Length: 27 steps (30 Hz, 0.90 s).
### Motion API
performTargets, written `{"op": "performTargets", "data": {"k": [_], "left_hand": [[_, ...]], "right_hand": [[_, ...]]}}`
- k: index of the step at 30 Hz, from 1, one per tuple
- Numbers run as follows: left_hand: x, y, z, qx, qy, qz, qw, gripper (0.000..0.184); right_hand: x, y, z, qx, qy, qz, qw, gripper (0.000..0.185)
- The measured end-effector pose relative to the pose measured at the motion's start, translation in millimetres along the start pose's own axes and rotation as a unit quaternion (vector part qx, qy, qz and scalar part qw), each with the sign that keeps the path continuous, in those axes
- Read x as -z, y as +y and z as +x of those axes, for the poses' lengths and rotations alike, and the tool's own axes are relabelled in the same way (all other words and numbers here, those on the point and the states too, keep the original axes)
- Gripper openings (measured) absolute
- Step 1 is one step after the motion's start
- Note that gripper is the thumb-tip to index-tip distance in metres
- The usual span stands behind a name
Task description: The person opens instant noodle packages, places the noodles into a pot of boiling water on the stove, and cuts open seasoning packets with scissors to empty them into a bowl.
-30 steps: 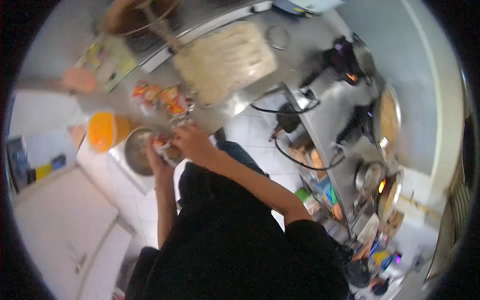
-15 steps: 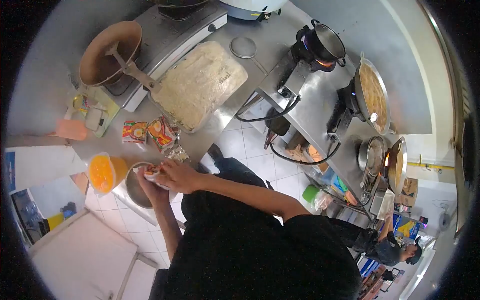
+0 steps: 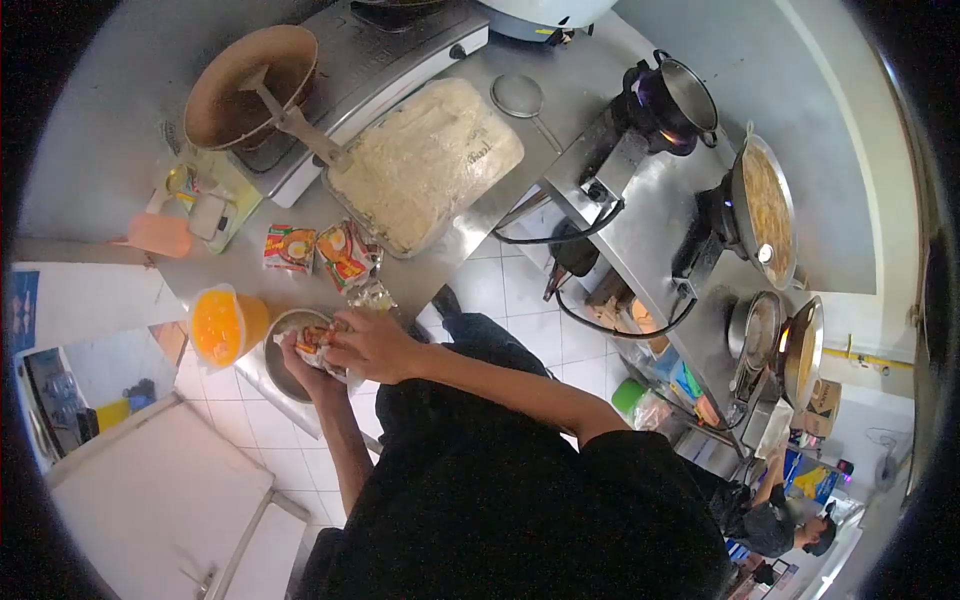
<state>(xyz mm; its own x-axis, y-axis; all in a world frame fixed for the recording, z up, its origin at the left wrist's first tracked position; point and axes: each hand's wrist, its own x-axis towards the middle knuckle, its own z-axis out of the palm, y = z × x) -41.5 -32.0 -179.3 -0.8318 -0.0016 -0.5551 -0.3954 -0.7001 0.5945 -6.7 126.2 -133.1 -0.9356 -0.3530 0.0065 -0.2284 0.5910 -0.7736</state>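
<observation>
My left hand (image 3: 310,374) is closed round an instant noodle packet (image 3: 313,337) with red and white printing. My right hand (image 3: 378,346) grips the same packet from the other side, its fingers bent over it. Both hands are above a steel bowl (image 3: 284,384), which they partly hide. Two more noodle packets lie on the steel counter just beyond: one flat packet (image 3: 289,248) and one propped packet (image 3: 346,255). Crumpled silvery wrapping (image 3: 372,296) lies close to my right hand. Whether the held packet is torn open, I cannot tell.
A tub of orange liquid (image 3: 222,325) stands beside the bowl near the counter edge. Behind are a flour-filled tray (image 3: 430,160), a brown pan (image 3: 235,80) and a strainer (image 3: 517,96). Lit burners hold a pot (image 3: 688,95) and woks. A co-worker (image 3: 770,520) stands far right.
The view has shifted, so the counter things sit further right. Both hands stay on the noodle packet over the bowl, and more of its printed side shows now.
</observation>
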Motion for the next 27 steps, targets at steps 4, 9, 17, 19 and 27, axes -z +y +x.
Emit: {"op": "performTargets", "data": {"k": [4, 9, 17, 19, 27], "left_hand": [[0.1, 0.1, 1.4, -0.013, 0.010, -0.007, 1.000, 0.029], [-20.1, 9.0, -7.5, 0.008, 0.051, -0.052, 0.997, 0.029], [-22.7, 5.9, -5.5, -0.038, 0.006, -0.017, 0.999, 0.034], [-30.5, 6.9, -9.7, -0.033, -0.004, 0.000, 0.999, 0.034], [-17.1, -5.0, -0.8, -0.010, -0.030, 0.043, 0.999, 0.032]], "right_hand": [[-33.5, 22.5, 9.1, 0.025, 0.064, 0.136, 0.988, 0.046], [-17.3, 15.6, 8.0, -0.004, 0.123, 0.232, 0.965, 0.038], [-7.6, 20.9, 8.1, -0.010, 0.012, -0.082, 0.997, 0.033], [-13.8, 24.2, 9.4, -0.001, 0.009, -0.016, 1.000, 0.040], [-31.3, 20.0, 16.8, 0.013, -0.036, 0.131, 0.991, 0.069]]}}
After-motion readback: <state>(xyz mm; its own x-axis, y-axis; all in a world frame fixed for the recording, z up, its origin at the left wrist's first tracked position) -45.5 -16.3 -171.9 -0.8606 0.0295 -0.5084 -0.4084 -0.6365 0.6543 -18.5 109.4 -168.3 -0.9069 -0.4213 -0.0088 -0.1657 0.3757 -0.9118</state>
